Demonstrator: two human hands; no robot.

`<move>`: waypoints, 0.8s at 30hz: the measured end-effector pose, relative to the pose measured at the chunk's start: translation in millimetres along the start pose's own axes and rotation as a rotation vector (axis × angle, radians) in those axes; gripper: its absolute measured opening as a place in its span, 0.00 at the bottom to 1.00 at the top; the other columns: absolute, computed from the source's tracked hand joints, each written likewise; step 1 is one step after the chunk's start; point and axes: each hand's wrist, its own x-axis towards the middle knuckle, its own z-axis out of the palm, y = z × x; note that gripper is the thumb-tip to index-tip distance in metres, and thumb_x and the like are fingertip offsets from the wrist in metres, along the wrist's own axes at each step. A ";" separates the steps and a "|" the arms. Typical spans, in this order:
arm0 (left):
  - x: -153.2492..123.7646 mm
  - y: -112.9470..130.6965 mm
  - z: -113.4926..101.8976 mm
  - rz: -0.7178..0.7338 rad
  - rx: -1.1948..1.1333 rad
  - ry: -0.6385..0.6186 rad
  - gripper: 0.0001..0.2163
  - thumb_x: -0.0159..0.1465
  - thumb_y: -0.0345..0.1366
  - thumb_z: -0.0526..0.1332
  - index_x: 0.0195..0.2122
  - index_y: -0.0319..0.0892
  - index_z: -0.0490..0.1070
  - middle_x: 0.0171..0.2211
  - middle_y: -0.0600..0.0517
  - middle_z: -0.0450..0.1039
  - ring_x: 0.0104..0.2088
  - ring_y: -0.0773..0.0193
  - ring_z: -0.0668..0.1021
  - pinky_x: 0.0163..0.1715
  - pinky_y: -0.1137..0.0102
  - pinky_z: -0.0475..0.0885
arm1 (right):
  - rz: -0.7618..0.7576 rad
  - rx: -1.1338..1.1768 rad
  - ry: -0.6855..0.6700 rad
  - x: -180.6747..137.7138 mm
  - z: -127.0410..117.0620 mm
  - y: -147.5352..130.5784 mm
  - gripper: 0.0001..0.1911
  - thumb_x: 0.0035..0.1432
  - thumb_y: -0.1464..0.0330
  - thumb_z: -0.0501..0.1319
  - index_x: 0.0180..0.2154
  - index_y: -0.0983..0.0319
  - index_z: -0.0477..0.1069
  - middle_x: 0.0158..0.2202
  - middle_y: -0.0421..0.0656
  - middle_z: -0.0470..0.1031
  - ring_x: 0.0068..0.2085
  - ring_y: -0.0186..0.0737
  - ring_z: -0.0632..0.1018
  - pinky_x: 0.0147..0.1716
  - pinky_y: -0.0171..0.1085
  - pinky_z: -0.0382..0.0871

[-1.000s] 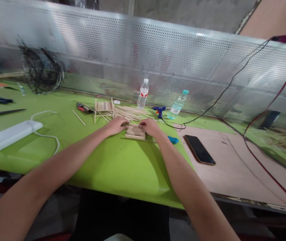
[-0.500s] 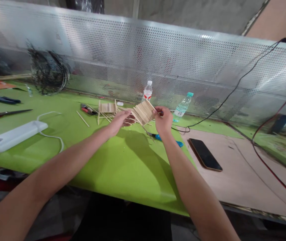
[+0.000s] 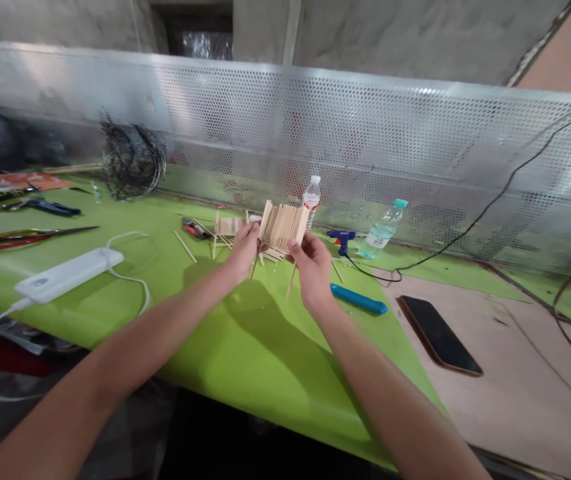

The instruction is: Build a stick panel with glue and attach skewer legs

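Observation:
A small chair-like model made of thin wooden sticks (image 3: 281, 227) is held up over the green tabletop, its slatted face toward me. My left hand (image 3: 245, 250) grips its left edge, fingers closed. On the lower right, my right hand (image 3: 310, 263) pinches it with thumb and fingers. Stick legs reach down below the slats between my hands. Behind my left hand stands a second stick model (image 3: 230, 227), partly covered, and loose sticks (image 3: 271, 253) lie beneath and behind the held one.
A blue glue gun (image 3: 341, 240), two bottles (image 3: 383, 230) (image 3: 311, 200) and a teal cutter (image 3: 359, 299) are around my right hand. A phone (image 3: 438, 333) lies farther right. On the left are a power strip (image 3: 70, 273), scissors (image 3: 35, 237) and pliers (image 3: 196, 228). Perforated metal (image 3: 245, 127) stands behind.
The stick model has turned from a slanted position to a more upright one. My left hand has closed on its left edge. The view has shifted, bringing the glue gun into sight.

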 end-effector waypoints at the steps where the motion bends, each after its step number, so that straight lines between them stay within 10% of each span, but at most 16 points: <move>1: 0.4 0.1 0.5 0.014 -0.012 0.004 0.09 0.74 0.38 0.54 0.45 0.44 0.73 0.41 0.49 0.76 0.37 0.65 0.78 0.36 0.70 0.76 | 0.001 0.006 -0.018 -2.4 2.8 0.3 0.20 0.51 0.59 0.72 0.43 0.59 0.74 0.39 0.41 0.78 0.36 0.36 0.76 0.37 0.38 0.75; 13: 6.7 -8.7 -5.0 0.173 0.193 -0.072 0.11 0.67 0.40 0.63 0.35 0.38 0.78 0.26 0.51 0.74 0.22 0.69 0.73 0.21 0.73 0.69 | 0.131 0.164 -0.112 -19.5 13.5 -4.7 0.16 0.52 0.60 0.72 0.42 0.55 0.74 0.41 0.39 0.79 0.40 0.37 0.79 0.43 0.39 0.76; 24: 9.7 -14.5 -8.5 0.197 0.226 -0.165 0.10 0.66 0.38 0.63 0.37 0.38 0.81 0.31 0.47 0.79 0.28 0.64 0.77 0.29 0.69 0.72 | 0.221 0.196 -0.093 -17.6 14.4 -4.9 0.20 0.48 0.60 0.75 0.42 0.57 0.75 0.44 0.41 0.80 0.45 0.38 0.79 0.50 0.41 0.74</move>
